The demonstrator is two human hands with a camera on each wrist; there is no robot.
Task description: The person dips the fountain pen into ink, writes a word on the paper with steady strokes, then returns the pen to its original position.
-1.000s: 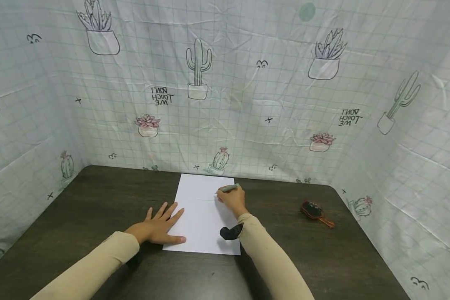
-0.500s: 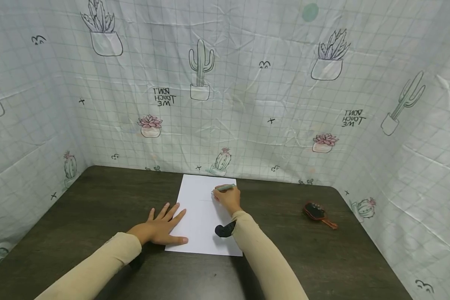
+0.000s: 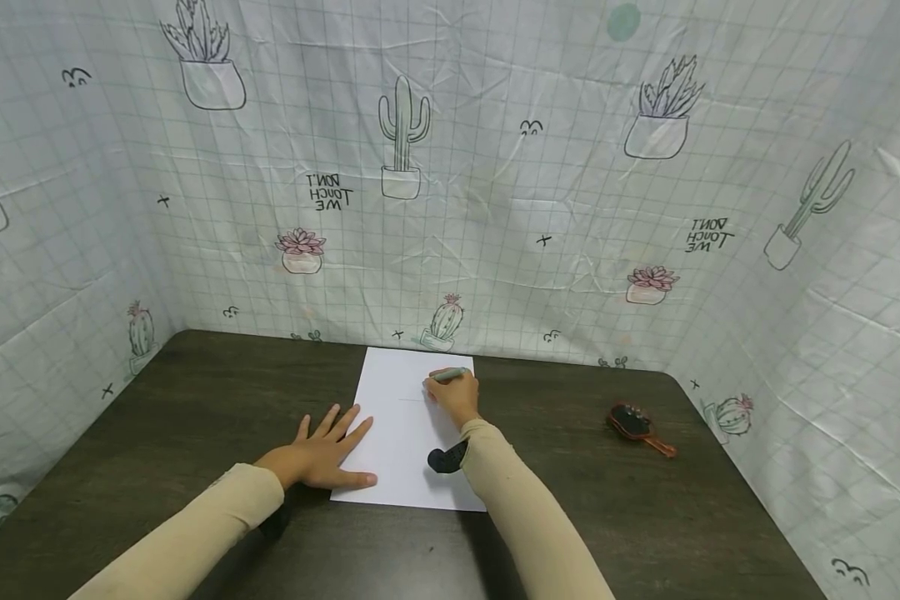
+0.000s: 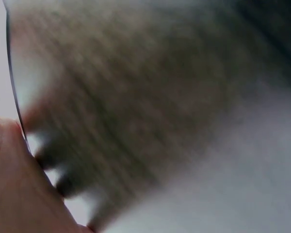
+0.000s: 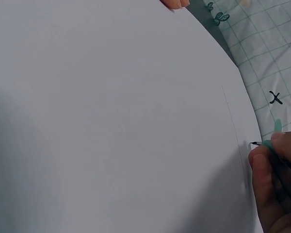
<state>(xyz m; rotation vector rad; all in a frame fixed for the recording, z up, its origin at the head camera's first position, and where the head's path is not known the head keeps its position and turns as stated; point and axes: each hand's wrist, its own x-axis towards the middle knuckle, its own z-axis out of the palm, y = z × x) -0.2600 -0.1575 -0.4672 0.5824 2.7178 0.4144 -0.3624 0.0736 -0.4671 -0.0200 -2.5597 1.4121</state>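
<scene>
A white sheet of paper [image 3: 397, 458] lies on the dark wooden table, with a thin straight line [image 3: 410, 400] drawn across its upper part. My left hand [image 3: 315, 458] rests on the paper's left edge with fingers spread, partly on the table. In the left wrist view, this hand [image 4: 19, 194] shows only at the lower left. My right hand [image 3: 459, 396] pinches a grey-green pen [image 3: 450, 374] over the paper's upper right. In the right wrist view, the pen's dark tip [image 5: 255, 143] is at the paper, just beyond the line [image 5: 233, 124]; whether it touches is unclear.
A hairbrush [image 3: 636, 425] with a dark head and reddish-brown handle lies on the table [image 3: 555, 467] at the right. A cactus-print cloth [image 3: 480, 192] hangs behind the table and at both sides. A black strap piece [image 3: 447, 458] hangs under my right wrist.
Since a second ago, my right hand has moved a little left over the paper with the pen. Over the last half second it has hardly moved. My left hand stays on the sheet.
</scene>
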